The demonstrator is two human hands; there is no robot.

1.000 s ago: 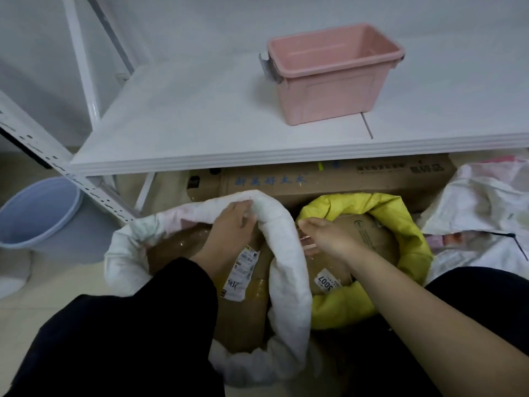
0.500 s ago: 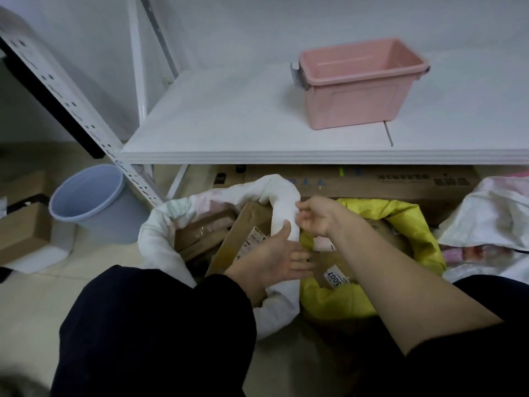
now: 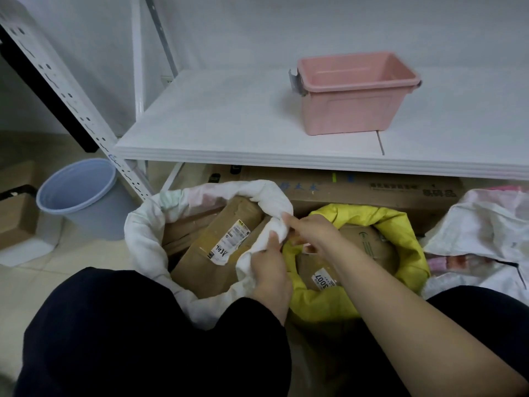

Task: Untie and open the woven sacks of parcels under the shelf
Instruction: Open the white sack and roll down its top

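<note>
Sacks sit on the floor in front of me, under the near edge of the white shelf [image 3: 257,133]: the white sack [image 3: 143,233] on the left with its mouth rolled open round brown parcels [image 3: 217,245], the yellow sack [image 3: 406,242] just right of it and touching it, also rolled open, and a third pale sack [image 3: 486,224] slumped at the far right, which I judge is not yet opened.

What my next move hangs on is the right-hand stretch of the white sack's rolled rim, which runs from far to near between the two sacks. My left hand [image 3: 270,267] is closed round the near part of that stretch, thumb on top. My right hand [image 3: 310,233] pinches the same roll a little farther along, fingertips [image 3: 286,217] closed on the cloth. So both hands are on the rim, the left nearer me, the right farther away. Rolling it on down means pushing outward and toward the floor, I reckon.
</note>
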